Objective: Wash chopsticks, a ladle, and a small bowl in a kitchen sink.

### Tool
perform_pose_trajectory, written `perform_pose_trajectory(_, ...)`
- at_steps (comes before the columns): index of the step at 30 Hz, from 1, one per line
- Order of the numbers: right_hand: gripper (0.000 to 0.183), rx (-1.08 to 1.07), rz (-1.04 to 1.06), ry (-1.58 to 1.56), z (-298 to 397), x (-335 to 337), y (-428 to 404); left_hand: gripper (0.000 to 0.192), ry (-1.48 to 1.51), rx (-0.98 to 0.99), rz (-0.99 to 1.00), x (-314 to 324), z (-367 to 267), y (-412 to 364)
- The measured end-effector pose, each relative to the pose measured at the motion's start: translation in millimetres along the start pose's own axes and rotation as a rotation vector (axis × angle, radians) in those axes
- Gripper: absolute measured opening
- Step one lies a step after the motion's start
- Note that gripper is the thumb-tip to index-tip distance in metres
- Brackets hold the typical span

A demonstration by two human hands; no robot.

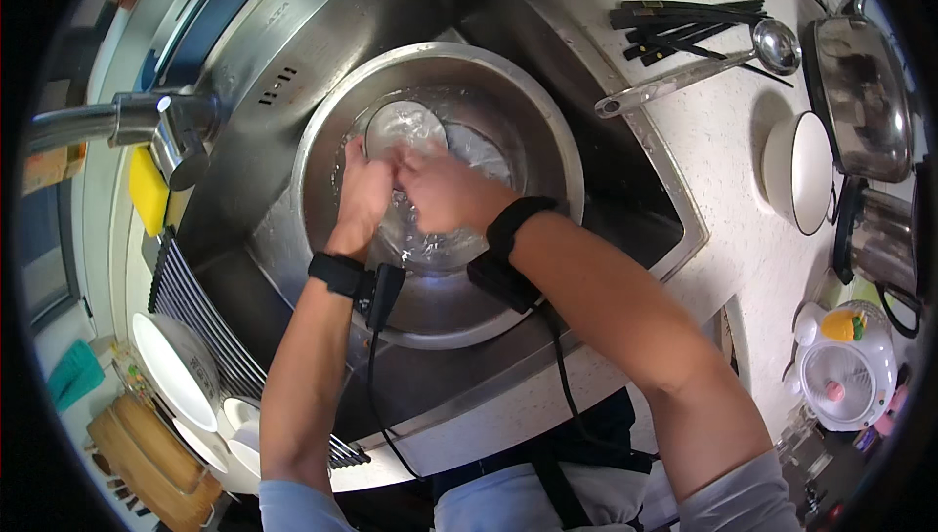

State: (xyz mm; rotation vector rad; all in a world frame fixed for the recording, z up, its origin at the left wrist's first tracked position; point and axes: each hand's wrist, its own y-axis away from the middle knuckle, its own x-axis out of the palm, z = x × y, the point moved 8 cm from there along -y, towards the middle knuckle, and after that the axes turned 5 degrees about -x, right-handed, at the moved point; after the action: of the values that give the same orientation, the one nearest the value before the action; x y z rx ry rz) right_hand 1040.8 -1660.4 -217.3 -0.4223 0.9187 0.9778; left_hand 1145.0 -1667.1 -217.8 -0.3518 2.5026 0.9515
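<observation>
A large stainless steel basin with water in it sits inside the sink. Over the water, my left hand grips the near left rim of a small round bowl, its thumb at the edge. My right hand is against the bowl's near side, partly blurred, and whether it grips anything is not clear. Something pale lies under the water right of the bowl, too unclear to name. Both wrists wear black straps with cabled devices.
The faucet and a yellow sponge are at the left, above a roll-up drying rack near white bowls. Right of the sink lie black chopsticks, a ladle, a white bowl and a lidded pan.
</observation>
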Motion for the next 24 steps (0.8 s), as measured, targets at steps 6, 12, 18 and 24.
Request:
perform_pose_trajectory(6,0.055,0.076,-0.024,-0.424,6.0,-8.3,-10.3,0.053,0.297,-0.185,0.023,-11.3,29.1,-3.4)
perform_pose_trajectory(12,0.036,0.138,0.055,-0.342,0.7,-8.3,-9.6,0.061,0.134,-0.16,-0.01,-9.5,18.4,8.7)
perform_pose_trajectory(18,0.019,0.108,-0.091,-0.622,10.9,-17.9,-21.4,0.03,0.532,-0.358,0.247,-10.3,62.9,-9.8)
perform_pose_trajectory(24,0.024,0.237,-0.509,-1.117,-49.1,-33.6,-24.4,0.062,0.126,0.055,0.144,-14.1,-7.4,13.0)
